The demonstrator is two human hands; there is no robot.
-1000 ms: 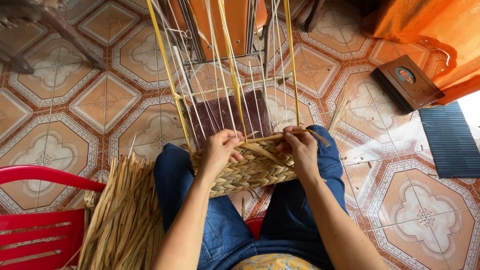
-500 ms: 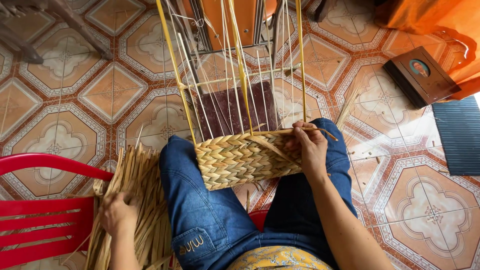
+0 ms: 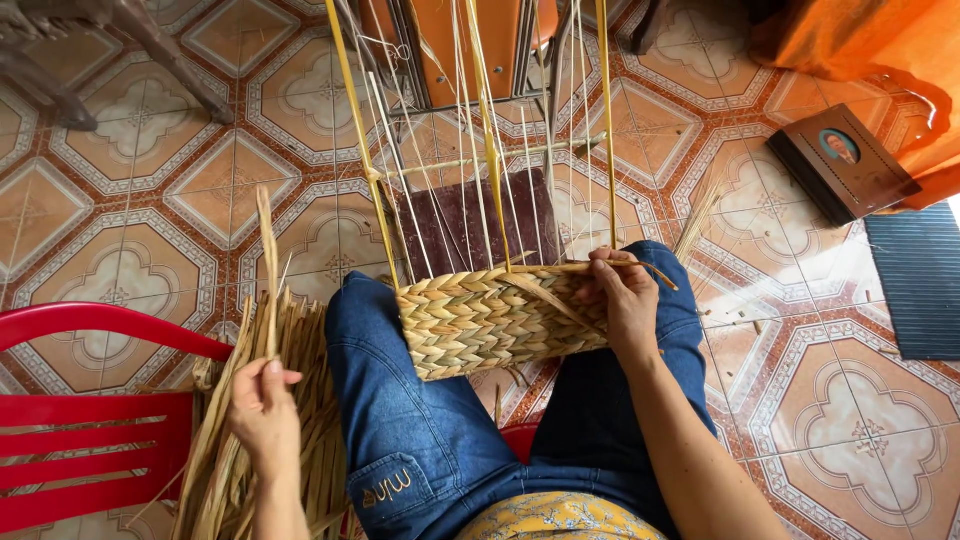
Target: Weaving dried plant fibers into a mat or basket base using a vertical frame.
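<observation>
at 8 o'clock, left hand [image 3: 265,410] pinched shut on one dried straw strand [image 3: 268,270], lifted off the straw bundle [image 3: 235,450]. at centre, right hand [image 3: 625,295] curled closed on the half-woven basket [image 3: 490,320] rim, between the knees. best drawn out straight, basket held steady.

Left hand [image 3: 265,408] low at the side, fingers pinched; right hand [image 3: 625,300] forward, fingers curled.

The left hand [image 3: 265,405], having left the woven basket [image 3: 495,320], is now lifting a single straw strand [image 3: 267,270] upright out of the straw bundle [image 3: 240,450] beside the knee.
</observation>
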